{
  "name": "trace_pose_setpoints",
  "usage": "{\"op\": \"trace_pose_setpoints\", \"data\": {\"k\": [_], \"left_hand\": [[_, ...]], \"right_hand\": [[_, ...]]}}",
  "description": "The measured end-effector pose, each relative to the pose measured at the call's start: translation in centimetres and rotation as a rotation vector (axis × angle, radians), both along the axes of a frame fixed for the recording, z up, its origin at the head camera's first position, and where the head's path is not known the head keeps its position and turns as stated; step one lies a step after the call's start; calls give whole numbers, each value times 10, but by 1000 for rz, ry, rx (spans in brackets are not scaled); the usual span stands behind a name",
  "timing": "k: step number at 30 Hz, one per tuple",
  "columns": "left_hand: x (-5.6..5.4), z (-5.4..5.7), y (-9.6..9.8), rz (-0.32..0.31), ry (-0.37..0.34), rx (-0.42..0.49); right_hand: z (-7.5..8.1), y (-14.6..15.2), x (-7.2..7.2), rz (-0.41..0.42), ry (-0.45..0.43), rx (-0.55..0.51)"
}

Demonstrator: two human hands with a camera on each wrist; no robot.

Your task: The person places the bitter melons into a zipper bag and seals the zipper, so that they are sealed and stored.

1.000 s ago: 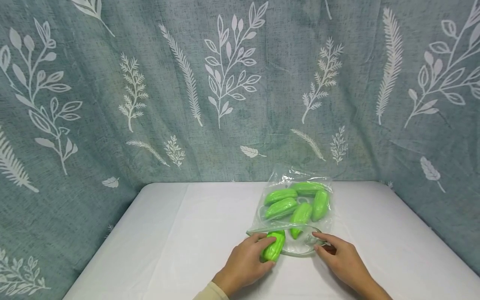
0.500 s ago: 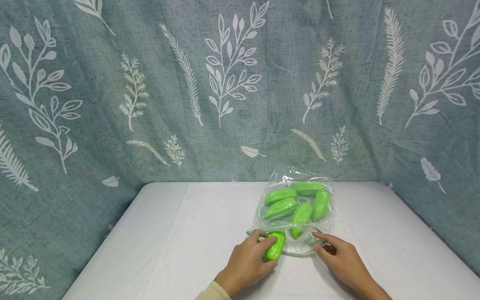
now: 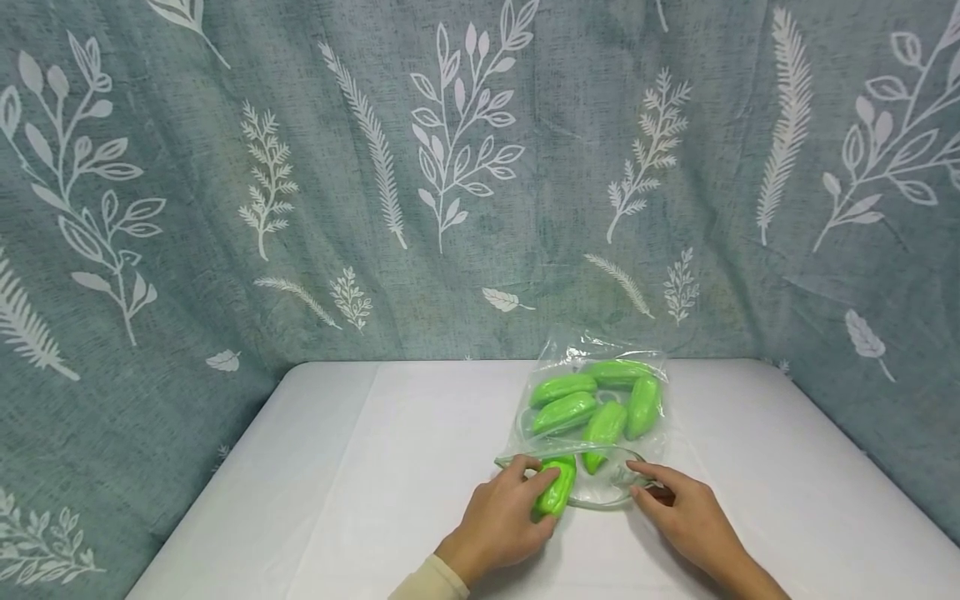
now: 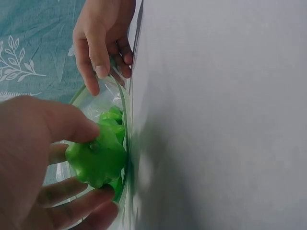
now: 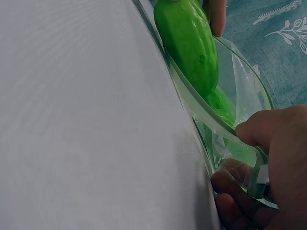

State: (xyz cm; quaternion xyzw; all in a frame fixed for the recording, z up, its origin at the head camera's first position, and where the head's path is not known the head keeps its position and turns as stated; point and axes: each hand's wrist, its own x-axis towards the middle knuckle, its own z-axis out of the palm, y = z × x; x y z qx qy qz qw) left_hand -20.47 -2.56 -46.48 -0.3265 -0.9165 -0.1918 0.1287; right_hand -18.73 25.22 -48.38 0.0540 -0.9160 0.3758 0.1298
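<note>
A clear zip bag [image 3: 618, 483] lies on the table with its mouth towards me. Several glossy green, ridged, elongated vegetables [image 3: 564, 412] are inside it. My left hand [image 3: 498, 518] grips another such green vegetable [image 3: 557, 487] between thumb and fingers at the left part of the mouth. In the left wrist view this green vegetable [image 4: 98, 160] shows its lobed end. In the right wrist view its far end reaches past the bag's rim [image 5: 204, 108]. At the right side of the mouth, my right hand [image 3: 690, 510] pinches the rim with thumb and fingers, holding it apart.
A white cloth covers the table [image 3: 405, 458]. Behind it and along both sides hangs a grey-green curtain [image 3: 322, 192] with a white leaf print. The back of the bag rises near the table's far edge.
My left hand has moved slightly forward and to the right with the green vegetable, further into the bag's mouth. My right hand stays at the rim. The head view has tilted a little.
</note>
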Motion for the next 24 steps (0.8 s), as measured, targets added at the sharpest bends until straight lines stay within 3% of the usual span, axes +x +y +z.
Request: {"op": "trace_pose_setpoints", "data": {"k": [11, 24], "left_hand": [[-4, -2, 6, -10, 241, -4], [-5, 0, 5, -11, 335, -62]], "right_hand": [[-1, 0, -1, 0, 26, -3], [-1, 0, -2, -2, 17, 6]]}}
